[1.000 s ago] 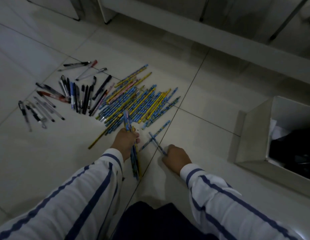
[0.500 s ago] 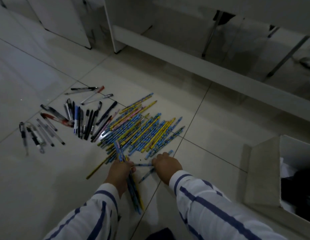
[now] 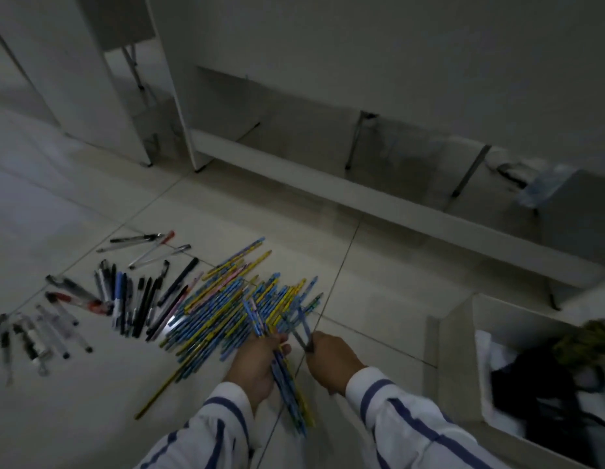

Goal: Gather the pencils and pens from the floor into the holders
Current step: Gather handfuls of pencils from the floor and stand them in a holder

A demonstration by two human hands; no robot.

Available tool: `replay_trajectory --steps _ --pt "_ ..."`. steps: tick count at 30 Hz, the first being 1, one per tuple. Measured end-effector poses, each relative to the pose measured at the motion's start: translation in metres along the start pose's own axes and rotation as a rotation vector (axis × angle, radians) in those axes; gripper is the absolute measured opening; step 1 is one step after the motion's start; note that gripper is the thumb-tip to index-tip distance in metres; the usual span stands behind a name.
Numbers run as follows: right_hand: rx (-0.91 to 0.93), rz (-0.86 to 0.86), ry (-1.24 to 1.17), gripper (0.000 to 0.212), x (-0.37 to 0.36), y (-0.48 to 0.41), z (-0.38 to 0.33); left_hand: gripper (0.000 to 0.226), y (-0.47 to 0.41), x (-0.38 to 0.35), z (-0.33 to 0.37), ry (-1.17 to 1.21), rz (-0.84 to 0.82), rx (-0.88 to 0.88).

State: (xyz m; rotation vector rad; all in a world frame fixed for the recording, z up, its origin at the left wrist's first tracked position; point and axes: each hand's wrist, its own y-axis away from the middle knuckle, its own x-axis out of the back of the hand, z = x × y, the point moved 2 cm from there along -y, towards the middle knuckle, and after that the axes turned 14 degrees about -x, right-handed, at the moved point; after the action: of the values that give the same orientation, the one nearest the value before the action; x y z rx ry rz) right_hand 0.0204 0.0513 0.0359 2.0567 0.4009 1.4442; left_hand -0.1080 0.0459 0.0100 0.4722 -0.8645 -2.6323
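A heap of blue and yellow pencils (image 3: 226, 299) lies on the tiled floor. Left of it lie several black, red and clear pens (image 3: 131, 299). My left hand (image 3: 257, 363) grips a bundle of pencils (image 3: 287, 384) that points down toward me, at the near edge of the heap. My right hand (image 3: 331, 360) pinches two blue pencils (image 3: 302, 328) just right of the bundle, their tips raised over the heap. One long yellow pencil (image 3: 158, 390) lies apart, below the heap. No holder is visible.
An open white box (image 3: 463, 350) with dark items and cloth stands at the right. White cabinet panels (image 3: 179, 96) and a low white ledge (image 3: 395, 204) run along the back. Bare tiles lie at the left and front.
My right hand has lifted two blue pencils off the floor and brought them beside the bundle in my left hand. The camera has tilted up, showing more of the cabinets.
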Motion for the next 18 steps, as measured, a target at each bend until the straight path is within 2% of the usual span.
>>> replay_trajectory --steps 4,8,11,14,18 --pt "0.001 -0.089 0.017 0.021 0.038 0.027 0.01 0.018 0.025 -0.065 0.019 0.039 -0.147 -0.055" --pt "-0.059 -0.079 0.007 0.035 0.084 0.052 0.041 0.02 0.059 -0.127 0.031 -0.04 -0.291 -0.112" --pt "-0.133 -0.086 -0.15 0.034 0.115 0.068 0.073 0.024 0.086 -0.166 0.033 -0.064 -0.378 -0.145" --pt "-0.165 -0.175 -0.325 0.033 0.136 0.086 0.104 0.023 0.109 -0.201 0.032 -0.117 -0.482 -0.187" --pt "-0.154 -0.101 -0.474 0.03 0.158 0.112 0.148 0.019 0.136 -0.244 0.024 -0.199 -0.616 -0.222"
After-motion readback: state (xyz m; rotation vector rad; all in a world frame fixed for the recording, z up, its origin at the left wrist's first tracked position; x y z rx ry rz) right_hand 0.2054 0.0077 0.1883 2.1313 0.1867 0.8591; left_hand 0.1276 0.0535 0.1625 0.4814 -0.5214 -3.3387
